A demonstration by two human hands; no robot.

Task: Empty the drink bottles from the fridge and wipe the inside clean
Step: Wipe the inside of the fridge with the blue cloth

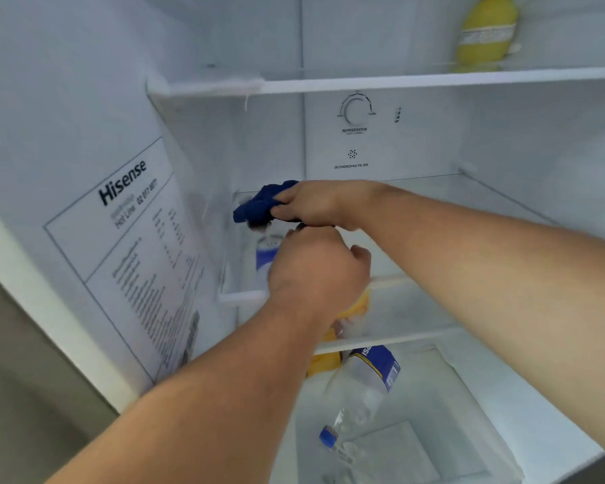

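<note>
Right grip (311,207) clutches the blue cloth (259,204) at the middle shelf's (388,281) back left corner, and my left grip (316,270) curls round a bottle (267,255) near its front edge. A second bottle (360,389) lies in the drawer (468,413), so I judge emptying unfinished.

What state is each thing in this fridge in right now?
Fridge: open.
Cloth: bunched in right hand.
Left hand: curled, hold unclear.
Shelf bottle: upright.
Drawer bottle: lying down, capped.
Yellow bag: on top shelf.
</note>
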